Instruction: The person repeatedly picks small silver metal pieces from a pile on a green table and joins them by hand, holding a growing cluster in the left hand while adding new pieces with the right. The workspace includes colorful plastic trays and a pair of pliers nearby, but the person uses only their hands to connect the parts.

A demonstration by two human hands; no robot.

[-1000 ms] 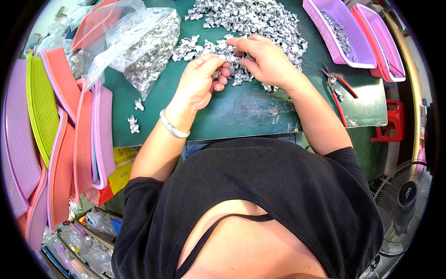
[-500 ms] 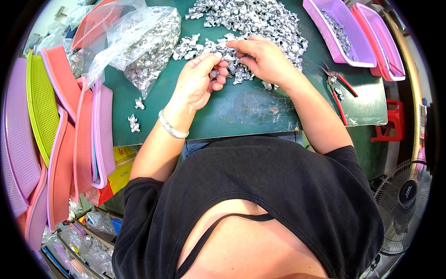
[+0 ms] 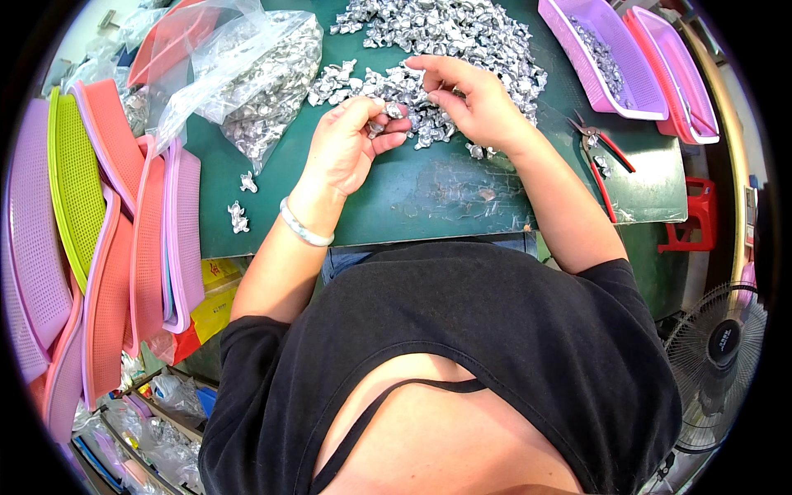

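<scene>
Left hand (image 3: 351, 144): fingers (image 3: 386, 125) curled narrow around a small silver metal piece (image 3: 391, 110), pinched at thumb and fingertips; right hand (image 3: 470, 103): fingers (image 3: 431, 81) bent and nearly closed over the near edge of the heap of silver pieces (image 3: 445, 37), whether they grip one cannot be told. The held piece sits between the two hands, just above the green tabletop (image 3: 412, 198), at 6 o'clock of the heap; a white bangle (image 3: 304, 227) circles the left wrist.

Outward: a clear plastic bag (image 3: 256, 74) of the same pieces lies at 9 o'clock of the hands, its mouth toward the heap; two stray pieces (image 3: 239, 216) rest at 7 o'clock of the bag, near the tabletop's front edge; red-handled pliers (image 3: 601, 161) lie at 3 o'clock of the right forearm; a purple tray (image 3: 577, 49) holding a few pieces and a pink tray (image 3: 660, 41) stand at 1 o'clock; stacked pink, purple and green mesh trays (image 3: 99, 214) lean at far 9 o'clock; a fan (image 3: 716, 363) stands at 4 o'clock.

Probable risks, as judged: the small piece may slip from so light a pinch and vanish back into the heap; the strays near the edge could be swept to the floor by the left forearm; jagged metal may nick bare fingertips.
</scene>
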